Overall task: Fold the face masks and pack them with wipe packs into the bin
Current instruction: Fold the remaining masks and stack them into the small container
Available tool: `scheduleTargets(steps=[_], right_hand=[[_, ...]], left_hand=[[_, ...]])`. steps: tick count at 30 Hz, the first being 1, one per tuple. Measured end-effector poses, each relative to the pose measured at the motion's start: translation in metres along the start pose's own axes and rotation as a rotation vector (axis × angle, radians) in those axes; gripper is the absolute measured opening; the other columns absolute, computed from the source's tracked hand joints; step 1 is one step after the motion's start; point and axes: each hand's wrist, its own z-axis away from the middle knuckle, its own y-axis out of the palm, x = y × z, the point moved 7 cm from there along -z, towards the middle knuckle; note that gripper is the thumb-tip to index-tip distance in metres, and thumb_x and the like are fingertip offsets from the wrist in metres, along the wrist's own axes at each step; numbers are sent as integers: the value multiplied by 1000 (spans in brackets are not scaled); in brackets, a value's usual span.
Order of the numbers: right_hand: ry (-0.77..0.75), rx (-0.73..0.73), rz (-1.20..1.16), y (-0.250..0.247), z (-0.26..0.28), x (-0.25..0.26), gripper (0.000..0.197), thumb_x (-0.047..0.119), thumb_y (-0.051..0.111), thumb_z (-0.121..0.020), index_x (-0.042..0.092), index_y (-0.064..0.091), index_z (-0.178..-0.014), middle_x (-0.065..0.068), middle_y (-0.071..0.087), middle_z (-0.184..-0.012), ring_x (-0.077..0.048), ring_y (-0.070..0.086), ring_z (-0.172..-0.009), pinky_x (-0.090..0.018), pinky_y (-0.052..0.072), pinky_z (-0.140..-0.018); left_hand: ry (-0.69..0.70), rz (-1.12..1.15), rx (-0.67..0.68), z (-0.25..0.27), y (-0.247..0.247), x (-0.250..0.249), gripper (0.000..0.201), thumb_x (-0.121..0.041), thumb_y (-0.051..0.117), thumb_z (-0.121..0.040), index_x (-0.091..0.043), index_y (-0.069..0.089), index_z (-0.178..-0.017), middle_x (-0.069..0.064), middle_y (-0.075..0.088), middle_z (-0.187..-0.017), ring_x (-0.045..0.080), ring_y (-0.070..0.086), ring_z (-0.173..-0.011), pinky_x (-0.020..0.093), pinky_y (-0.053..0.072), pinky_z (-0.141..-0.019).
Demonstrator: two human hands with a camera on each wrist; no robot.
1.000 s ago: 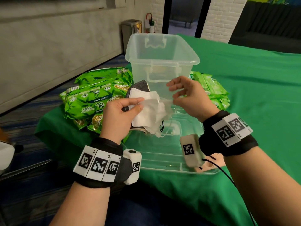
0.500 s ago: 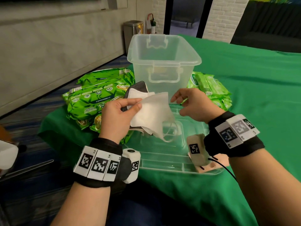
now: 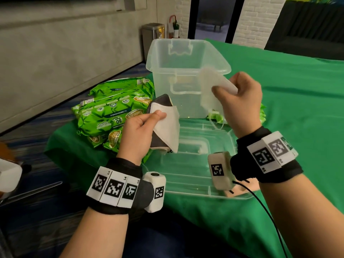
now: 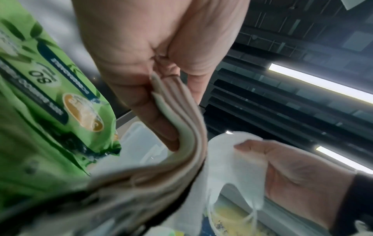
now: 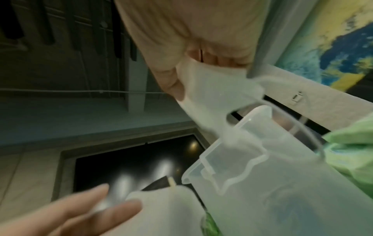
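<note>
Bench under a green cloth carries everything. 1 clear plastic bin stands upright at the far side, mouth up, nothing visible inside; its clear flat lid lies on the cloth just in front, toward the person. Green wipe packs: a pile left of the bin, at least 3 by the head view, exact no. hard to tell as they overlap; more green packs show right of the bin, mostly hidden behind the right hand, count unclear.

Face masks: 1 single white mask in the right hand, held up in front of the bin's near wall, long axis roughly vertical, ear loops dangling below toward the lid. Fingers curl closed over its upper edge w/ thumb pinching. Left hand grips a stack of folded masks, white one on top, dark grey one behind, long axis running top-left to bottom-right, above the lid's left edge. Thumb presses on top, fingers underneath.

Left wrist view adds what the head view lacks: the stack's edge shows several layers, approx 4, though blur makes the count unsure. Right wrist view shows the white mask's ear loop hanging just over the bin rim, close to touching; cannot tell if it does.
</note>
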Motion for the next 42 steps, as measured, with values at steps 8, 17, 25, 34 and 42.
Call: scheduleTargets(steps=[8, 17, 25, 34, 42], right_hand=[[-365, 794, 228, 69, 66, 24, 21, 33, 68, -66, 14, 69, -77, -6, 56, -94, -25, 55, -90, -43, 46, -83], [-50, 587, 63, 59, 33, 15, 13, 23, 69, -81, 31, 61, -88, -3, 51, -97, -3, 46, -83, -22, 38, -77], [40, 665, -363, 57, 26, 13, 18, -4, 65, -79, 10, 53, -76, 5, 61, -64, -4, 53, -59, -16, 44, -58], [-19, 883, 35, 67, 31, 15, 28, 8, 74, -75, 19, 54, -91, 8, 56, -58, -4, 46, -51, -16, 39, -51], [-83, 809, 214, 69, 26, 18, 25, 16, 80, -69, 21, 60, -83, 11, 55, -59, 5, 47, -47, -8, 34, -51]], left_hand=[[-71, 174, 63, 5, 14, 0, 32, -39, 61, -84, -10, 74, -78, 14, 72, -88, 28, 66, -85, 43, 50, -84], [-32, 71, 140, 9, 17, -2, 20, -2, 61, -85, -19, 68, -77, -8, 70, -62, 7, 66, -58, 23, 53, -48], [-19, 109, 146, 6, 12, -6, 14, -6, 64, -83, -18, 71, -87, -6, 74, -82, 15, 68, -83, 32, 55, -82], [51, -14, 264, 10, 21, -10, 25, -3, 73, -74, -25, 70, -88, -9, 73, -83, 15, 69, -84, 41, 55, -83], [97, -78, 262, 9, 22, -11, 53, -6, 75, -67, -37, 52, -104, 2, 70, -94, 20, 68, -84, 46, 57, -76]])
